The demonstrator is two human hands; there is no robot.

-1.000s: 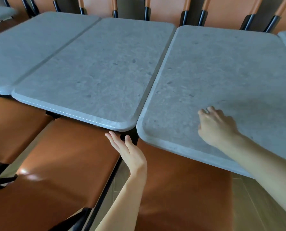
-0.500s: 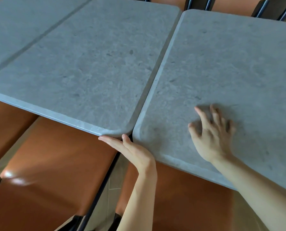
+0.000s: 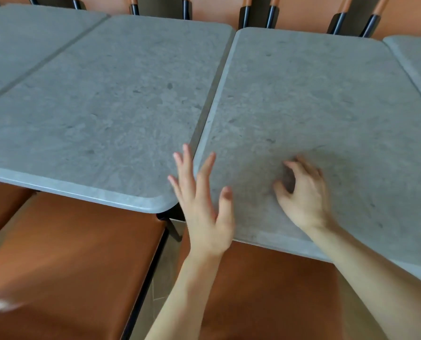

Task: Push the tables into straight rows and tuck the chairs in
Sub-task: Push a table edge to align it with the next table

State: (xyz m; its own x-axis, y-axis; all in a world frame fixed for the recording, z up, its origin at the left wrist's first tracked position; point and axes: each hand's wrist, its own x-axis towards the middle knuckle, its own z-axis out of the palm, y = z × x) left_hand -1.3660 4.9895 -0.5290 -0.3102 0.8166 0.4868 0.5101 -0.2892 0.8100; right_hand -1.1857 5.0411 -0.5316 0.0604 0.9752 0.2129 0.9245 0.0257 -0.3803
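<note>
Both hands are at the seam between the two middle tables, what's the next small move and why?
Probably push the right table away from you. Its near edge sits closer to you than the left table's, so the row looks stepped at the seam. The right hand rests on that top with fingers bent, and the left hand is open by its near corner, both placed to shove.

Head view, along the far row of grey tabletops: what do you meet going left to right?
Far-left tabletop → left-centre tabletop → narrow gap → right-centre tabletop, under the right hand → far-right tabletop, partly cut off.
</note>
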